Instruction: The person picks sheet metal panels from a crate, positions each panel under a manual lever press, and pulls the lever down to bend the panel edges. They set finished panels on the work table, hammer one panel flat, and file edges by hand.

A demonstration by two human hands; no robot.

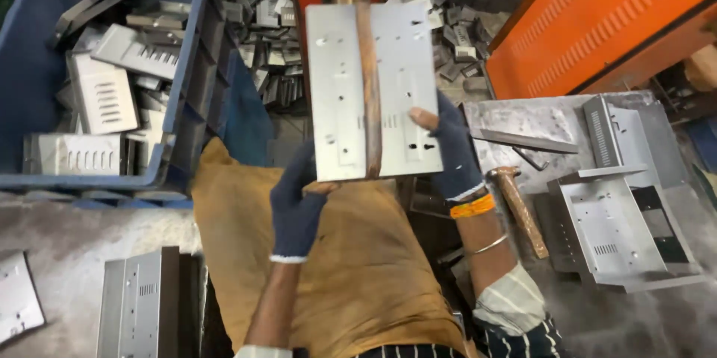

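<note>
From my head view, the orange machine housing (597, 14) fills the one to two o'clock corner, its slotted panel slanting up to the right. At ten o'clock stands a blue crate (37, 81) holding grey louvred metal parts. A brown apron (358, 268) covers my lap at six o'clock.

The grey metal plate (371, 90) I am handling sits just above centre, towards twelve o'clock. It is a flat rectangle with small punched holes and slots; its long axis runs from six to twelve o'clock, face turned up at me. A copper-coloured rod (368, 96) stands in front of the plate and runs down its middle along the same axis.

At four o'clock a folded sheet-metal bracket (612, 235) lies on the grey bench (515, 115); a stack of similar panels (138, 302) stands at eight o'clock.

My left hand (295, 208), in a dark blue glove, is closed on the plate's lower left corner, thumb on top. My right hand (452, 156), gloved alike with a bare fingertip showing, pinches the plate's right edge, fingers partly curled. An orange band (472, 207) and a thin metal bangle (489, 244) circle that wrist.

A wooden-handled hammer (519, 208) lies just beside my right wrist at four o'clock.

I can make out no packages, labels or signs.
</note>
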